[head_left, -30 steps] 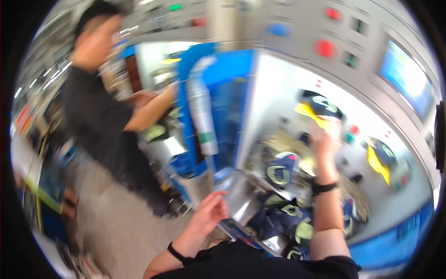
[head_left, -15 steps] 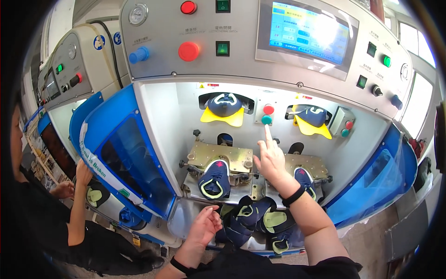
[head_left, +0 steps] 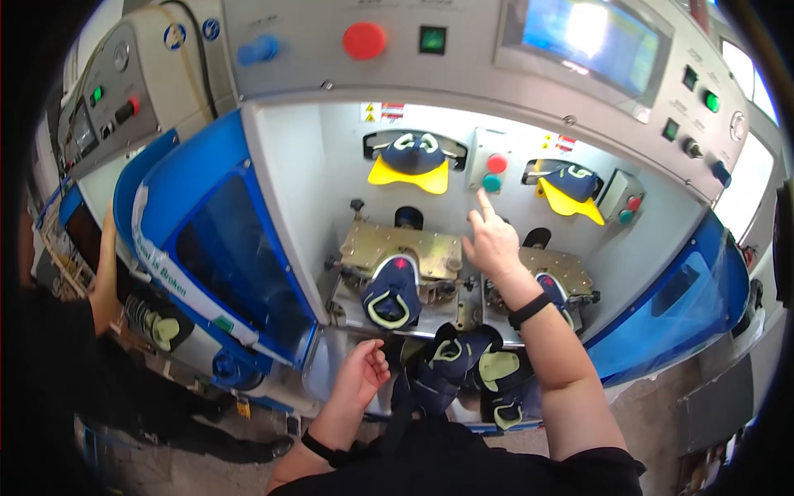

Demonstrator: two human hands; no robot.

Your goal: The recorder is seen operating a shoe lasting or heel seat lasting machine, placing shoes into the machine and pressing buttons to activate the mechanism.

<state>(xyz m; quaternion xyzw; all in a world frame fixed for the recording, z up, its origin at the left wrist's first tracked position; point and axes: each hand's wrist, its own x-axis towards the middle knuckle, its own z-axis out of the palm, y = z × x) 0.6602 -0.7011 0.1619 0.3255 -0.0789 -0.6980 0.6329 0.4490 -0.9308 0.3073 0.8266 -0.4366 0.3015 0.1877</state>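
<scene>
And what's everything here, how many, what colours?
machines: two at least, greyish, centre and left
screen: one, bluish, top right
big button: one, red, left of screen
large knob: one, blue, farther left
yellow-brimmed pieces: two, dark blue, back wall
button boxes: two, grey, beside those
plates: two, brass-coloured, lower
shoe uppers: two, dark blue, by plates
shoe pile: several, dark blue, front
doors: two at least, blue, sides
co-worker: one, black-clothed, left
wristbands: two, black, wrists
left hand: one, bare, near shoe pile
right hand: one, bare, near green button
</scene>
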